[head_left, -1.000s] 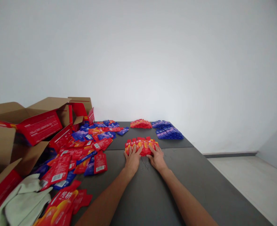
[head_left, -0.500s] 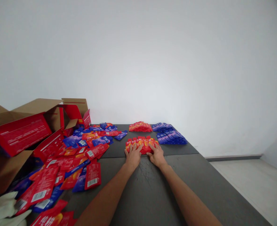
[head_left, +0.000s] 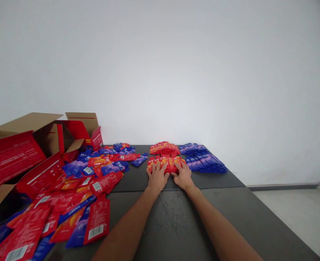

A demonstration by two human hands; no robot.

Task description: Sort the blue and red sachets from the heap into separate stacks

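Note:
A row of overlapping red pouches (head_left: 166, 162) with orange fruit print lies on the dark table in front of me. My left hand (head_left: 158, 177) rests on its left part, fingers spread over the pouches and thumb by the near edge. On its right part lies my right hand (head_left: 182, 175), its fingers also apart. Directly behind the row, up against it, is another stack of red pouches (head_left: 163, 148). To the right are two rows of blue pouches, a far one (head_left: 192, 148) and a nearer one (head_left: 205, 163). My fingers hide part of the front row.
Loose red and blue pouches (head_left: 97, 186) are heaped across the left of the table (head_left: 176, 224). Open red cardboard boxes (head_left: 15, 152) stand at the far left. A white wall (head_left: 165, 72) rises behind the table; pale floor (head_left: 293, 210) shows at right.
Both hands have slid the front red row away from me, up to the red stack behind it. The camera view has also shifted slightly.

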